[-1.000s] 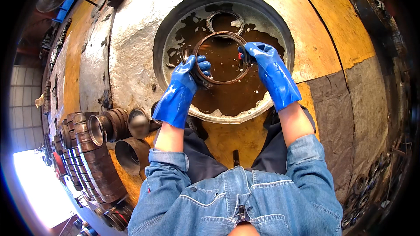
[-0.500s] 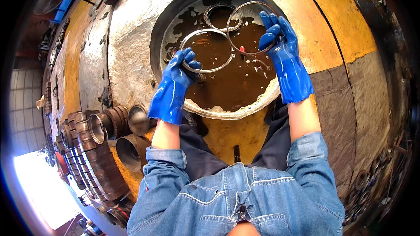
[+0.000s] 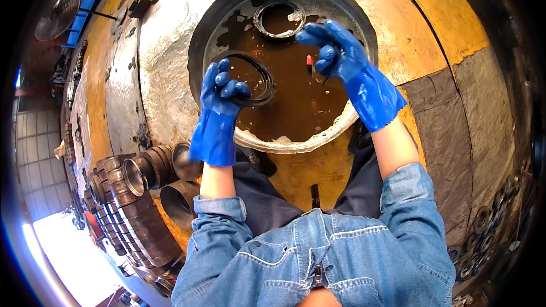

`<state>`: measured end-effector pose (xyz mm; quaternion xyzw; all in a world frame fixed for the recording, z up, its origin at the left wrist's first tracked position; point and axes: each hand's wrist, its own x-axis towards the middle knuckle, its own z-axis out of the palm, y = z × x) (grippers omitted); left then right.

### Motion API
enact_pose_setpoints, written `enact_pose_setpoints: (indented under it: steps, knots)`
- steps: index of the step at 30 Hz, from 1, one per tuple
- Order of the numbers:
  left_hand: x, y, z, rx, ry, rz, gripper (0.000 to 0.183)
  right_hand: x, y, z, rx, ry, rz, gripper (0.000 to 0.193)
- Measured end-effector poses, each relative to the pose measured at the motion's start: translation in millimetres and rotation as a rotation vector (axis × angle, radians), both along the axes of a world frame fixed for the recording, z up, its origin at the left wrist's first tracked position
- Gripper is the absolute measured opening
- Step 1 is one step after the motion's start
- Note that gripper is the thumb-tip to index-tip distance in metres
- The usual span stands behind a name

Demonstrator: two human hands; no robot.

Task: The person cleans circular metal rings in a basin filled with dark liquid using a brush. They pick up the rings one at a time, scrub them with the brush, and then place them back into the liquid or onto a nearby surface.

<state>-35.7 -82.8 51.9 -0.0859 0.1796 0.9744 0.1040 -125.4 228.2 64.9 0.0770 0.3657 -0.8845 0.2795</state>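
Both my hands wear wet blue rubber gloves over a round basin [image 3: 197, 51] of murky brown liquid. At the basin's left side, my left hand [image 3: 219, 99] is closed on dark, thin metal rings [image 3: 269, 79], which overlap and tilt above the liquid. My right hand [image 3: 344, 57] hovers over the basin's right part, fingers bent and apart, with no ring visible in it. Another, thicker-looking ring [image 3: 259, 21] lies in the liquid near the far rim. A small red-tipped object [image 3: 309, 61] shows in the liquid left of my right hand.
Stacked brown metal cylinders [image 3: 136, 230] and open metal sleeves [image 3: 176, 202] stand at my lower left. Many dark rings [image 3: 483, 222] lie at the lower right. Worn metal and yellow floor plates [image 3: 421, 34] surround the basin. A fan [image 3: 60, 12] is at the far left.
The ring that was in my right hand has left it, and my left hand now holds overlapping rings turned more edge-on. My right hand has shifted left.
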Motion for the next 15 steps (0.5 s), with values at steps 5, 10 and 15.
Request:
enact_pose_setpoints:
  steps: [5,10,15]
  knots:
    - [-4.1,15.5,17.4,0.232,0.271,-0.103,0.040,7.2,-17.7,-27.6,0.224,-0.162,0.162,0.041]
    - [-6.9,35.1,24.8,0.382,0.322,-0.145,0.039,23.4,-41.5,-24.9,0.183,-0.251,0.260,0.046]
    - [-4.8,19.4,-14.9,0.109,0.135,0.008,0.031,25.4,-46.0,-12.2,-0.058,-0.178,0.201,0.041]
